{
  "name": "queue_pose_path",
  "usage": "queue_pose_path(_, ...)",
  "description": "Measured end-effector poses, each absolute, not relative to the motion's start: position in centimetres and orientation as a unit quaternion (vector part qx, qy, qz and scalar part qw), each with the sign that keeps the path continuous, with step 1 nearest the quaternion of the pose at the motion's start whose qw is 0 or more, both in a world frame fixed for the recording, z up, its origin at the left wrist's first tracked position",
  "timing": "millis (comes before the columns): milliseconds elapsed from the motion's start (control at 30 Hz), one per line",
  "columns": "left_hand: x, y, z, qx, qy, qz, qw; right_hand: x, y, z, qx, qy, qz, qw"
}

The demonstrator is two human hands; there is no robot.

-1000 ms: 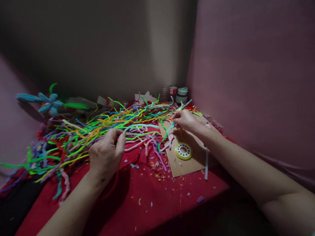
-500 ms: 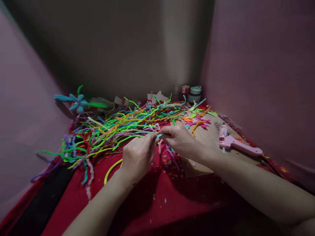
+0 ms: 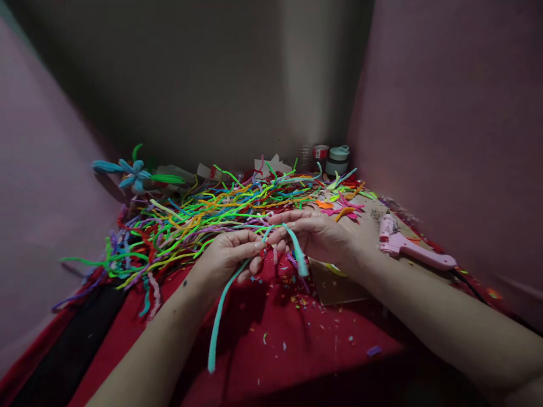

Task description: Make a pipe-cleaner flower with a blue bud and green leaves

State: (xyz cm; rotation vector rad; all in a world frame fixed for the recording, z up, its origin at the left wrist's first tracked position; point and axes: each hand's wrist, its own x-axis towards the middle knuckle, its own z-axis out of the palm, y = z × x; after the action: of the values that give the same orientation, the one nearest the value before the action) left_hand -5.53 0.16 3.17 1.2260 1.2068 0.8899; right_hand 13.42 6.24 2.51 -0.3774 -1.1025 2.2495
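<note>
My left hand [image 3: 231, 257] and my right hand [image 3: 316, 234] meet above the red cloth [image 3: 275, 345], both pinching one teal pipe cleaner [image 3: 224, 299]. It is bent at my fingertips: the long end hangs down toward me from the left hand, the short end sticks out under my right fingers. Just behind my hands lies a big heap of pipe cleaners [image 3: 203, 217] in many colours.
A pink glue gun [image 3: 403, 246] lies on brown cardboard [image 3: 339, 285] to the right. A blue pipe-cleaner flower [image 3: 131, 174] stands at the back left. Small jars [image 3: 335, 159] sit in the far corner. Cut scraps litter the cloth. Walls close in on both sides.
My hands came together from apart, then turned palm-up and lifted the teal pipe cleaner clear of the heap, so its long end now hangs toward me. The view shifted right, showing the glue gun.
</note>
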Motion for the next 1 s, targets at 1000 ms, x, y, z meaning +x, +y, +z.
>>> queue_pose_path(1000,-3.4,-0.1,0.5,0.433,0.449,0.517,0.587,11.5,5.1,-0.5,-0.221,-0.389,0.795,0.409)
